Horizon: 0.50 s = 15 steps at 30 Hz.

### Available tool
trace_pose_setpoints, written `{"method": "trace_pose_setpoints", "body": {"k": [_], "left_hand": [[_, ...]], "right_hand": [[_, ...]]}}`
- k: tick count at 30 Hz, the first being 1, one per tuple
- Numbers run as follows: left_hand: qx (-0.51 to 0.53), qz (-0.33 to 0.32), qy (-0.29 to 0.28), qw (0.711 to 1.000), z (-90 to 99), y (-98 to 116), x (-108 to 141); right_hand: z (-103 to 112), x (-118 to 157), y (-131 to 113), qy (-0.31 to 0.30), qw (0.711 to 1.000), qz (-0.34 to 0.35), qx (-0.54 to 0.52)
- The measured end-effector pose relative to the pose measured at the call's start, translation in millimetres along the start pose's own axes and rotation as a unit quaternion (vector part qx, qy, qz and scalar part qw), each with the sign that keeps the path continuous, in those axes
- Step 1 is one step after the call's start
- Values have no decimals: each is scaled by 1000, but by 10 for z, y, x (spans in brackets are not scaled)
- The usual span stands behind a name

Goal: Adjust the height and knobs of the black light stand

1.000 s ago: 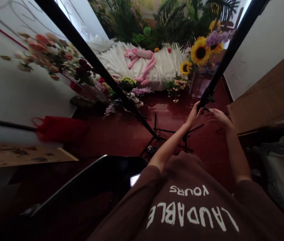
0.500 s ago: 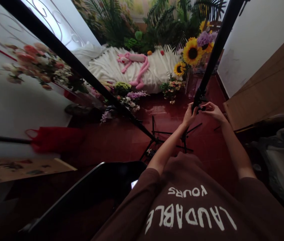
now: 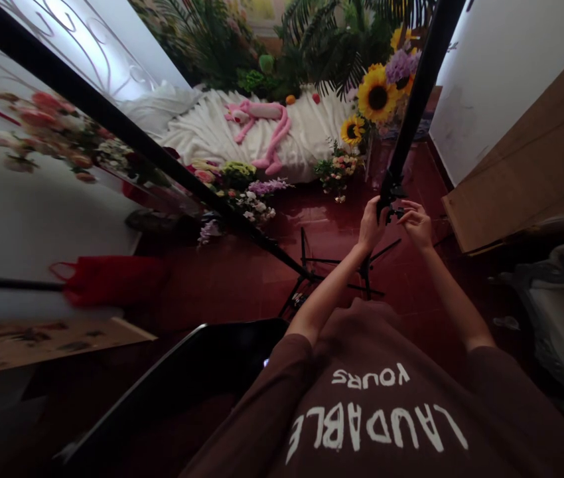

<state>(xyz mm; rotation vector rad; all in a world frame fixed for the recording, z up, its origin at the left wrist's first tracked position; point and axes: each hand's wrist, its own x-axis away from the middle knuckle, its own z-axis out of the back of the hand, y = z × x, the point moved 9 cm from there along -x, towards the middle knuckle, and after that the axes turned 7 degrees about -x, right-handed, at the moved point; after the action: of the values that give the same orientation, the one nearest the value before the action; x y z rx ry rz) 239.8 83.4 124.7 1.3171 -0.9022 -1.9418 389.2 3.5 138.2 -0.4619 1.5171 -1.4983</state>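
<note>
A black light stand rises at the right, leaning outward in the view, its legs spread on the floor below. My left hand is wrapped round its pole just below a clamp collar. My right hand is beside it, thumb and fingertips pinched on a small black locking knob that sticks out from the pole. A second black stand slants across the left side of the view; neither hand touches it.
A pink plush toy lies on a white draped cloth. Sunflowers and other flowers stand around it. A wooden board leans at the right. A red bag and a black, box-like object are at the left.
My right hand has shifted slightly left and its fingers have changed position at the knob. My left hand stays on the pole. The whole view has turned a little.
</note>
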Motion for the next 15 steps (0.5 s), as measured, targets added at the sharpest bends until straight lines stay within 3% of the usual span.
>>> {"method": "trace_pose_setpoints", "body": {"k": [7,15], "left_hand": [[-18,-66,24,997,39,164,-257],[18,-108,41,993,122,662,-745]], "right_hand": [[-16,92,-141,-37,997,-26,-58],[-4,63,-71,-39,991,-63,-114]]}}
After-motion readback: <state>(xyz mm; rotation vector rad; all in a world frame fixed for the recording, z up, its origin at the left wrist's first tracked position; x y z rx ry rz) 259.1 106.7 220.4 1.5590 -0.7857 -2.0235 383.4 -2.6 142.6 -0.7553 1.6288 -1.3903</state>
